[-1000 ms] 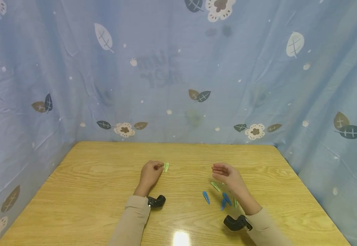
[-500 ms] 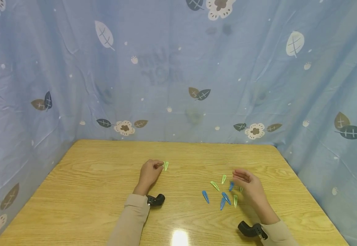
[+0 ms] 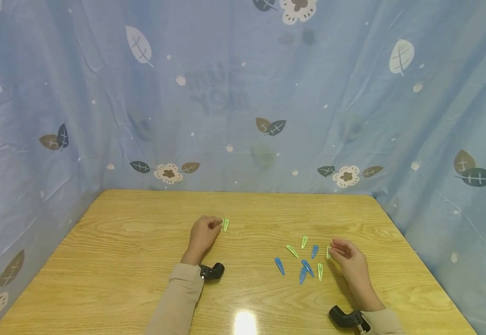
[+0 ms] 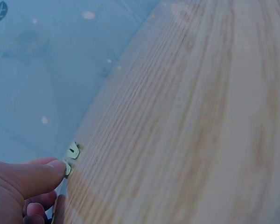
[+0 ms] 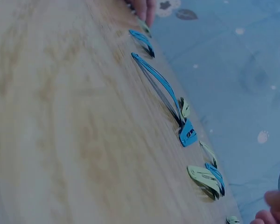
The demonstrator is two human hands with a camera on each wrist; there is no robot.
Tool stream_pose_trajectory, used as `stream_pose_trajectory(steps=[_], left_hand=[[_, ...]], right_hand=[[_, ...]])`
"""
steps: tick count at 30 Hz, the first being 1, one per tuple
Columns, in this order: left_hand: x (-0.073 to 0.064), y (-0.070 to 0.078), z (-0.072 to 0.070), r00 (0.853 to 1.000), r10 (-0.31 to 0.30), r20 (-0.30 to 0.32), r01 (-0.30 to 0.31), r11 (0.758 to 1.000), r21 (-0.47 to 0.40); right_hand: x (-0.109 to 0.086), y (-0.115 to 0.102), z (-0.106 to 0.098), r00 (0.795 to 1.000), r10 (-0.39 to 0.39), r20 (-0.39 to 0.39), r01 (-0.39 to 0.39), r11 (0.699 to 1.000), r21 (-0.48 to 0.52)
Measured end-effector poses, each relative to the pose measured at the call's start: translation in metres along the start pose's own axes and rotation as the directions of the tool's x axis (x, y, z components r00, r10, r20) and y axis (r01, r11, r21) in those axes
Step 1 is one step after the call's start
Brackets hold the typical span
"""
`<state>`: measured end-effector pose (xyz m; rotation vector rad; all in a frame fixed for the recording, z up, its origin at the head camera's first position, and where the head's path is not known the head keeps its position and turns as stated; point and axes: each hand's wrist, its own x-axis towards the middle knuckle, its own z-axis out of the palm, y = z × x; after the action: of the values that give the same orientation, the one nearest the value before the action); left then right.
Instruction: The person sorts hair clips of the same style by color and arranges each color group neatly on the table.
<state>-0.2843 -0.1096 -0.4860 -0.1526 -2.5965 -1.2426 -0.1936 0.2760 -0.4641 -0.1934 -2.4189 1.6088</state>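
In the head view, my left hand (image 3: 203, 235) pinches a light green snap hair clip (image 3: 222, 224) at its fingertips, beside a second green clip (image 3: 226, 225). The left wrist view shows the thumb against the nearer clip (image 4: 67, 169), with the other clip (image 4: 74, 150) just beyond. My right hand (image 3: 353, 265) hovers with bent, loose fingers beside a green clip (image 3: 328, 253) at the right of a scattered group. In the right wrist view a gap separates its fingers (image 5: 276, 205) from the closest green clip (image 5: 233, 220).
Between the hands lie blue hair clips (image 3: 279, 266) and green clips (image 3: 292, 251), two blue ones (image 3: 303, 275) overlapping. They rest on a wooden table (image 3: 121, 260) with a blue patterned curtain (image 3: 209, 116) around its back and sides.
My right hand has moved right and nearer to me, uncovering blue and green clips it had hidden. The left hand has stayed at the two green clips.
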Motion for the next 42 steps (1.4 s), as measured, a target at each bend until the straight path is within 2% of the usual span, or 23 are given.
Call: stream_pose_trajectory(steps=[6,11,22,31,36,42], left_hand=[[-0.004,0.0,0.001,1.0,0.0,0.017,0.0,1.0,-0.02],[-0.004,-0.001,0.001,1.0,-0.011,0.013,0.011,1.0,0.001],[-0.001,0.001,-0.002,1.0,0.011,0.003,-0.011,1.0,-0.013],[0.0,0.0,-0.001,1.0,0.026,-0.002,-0.026,1.0,-0.006],[0.001,-0.001,-0.001,0.999,0.032,-0.007,-0.032,0.999,-0.006],[0.0,0.0,-0.002,1.0,0.023,-0.003,-0.023,1.0,0.002]], right_hand=[[-0.004,0.008,0.001,0.999,0.022,-0.047,-0.026,0.995,-0.092],[-0.003,0.009,0.001,0.999,0.033,-0.024,-0.037,0.975,-0.218],[0.005,0.004,0.003,1.0,-0.007,-0.015,0.001,0.926,-0.378],[0.008,0.002,0.0,1.0,0.002,-0.003,-0.003,0.921,-0.39],[0.008,0.002,-0.001,1.0,0.006,-0.006,-0.008,0.933,-0.36],[0.01,0.008,-0.001,0.999,0.029,-0.025,-0.035,0.962,-0.272]])
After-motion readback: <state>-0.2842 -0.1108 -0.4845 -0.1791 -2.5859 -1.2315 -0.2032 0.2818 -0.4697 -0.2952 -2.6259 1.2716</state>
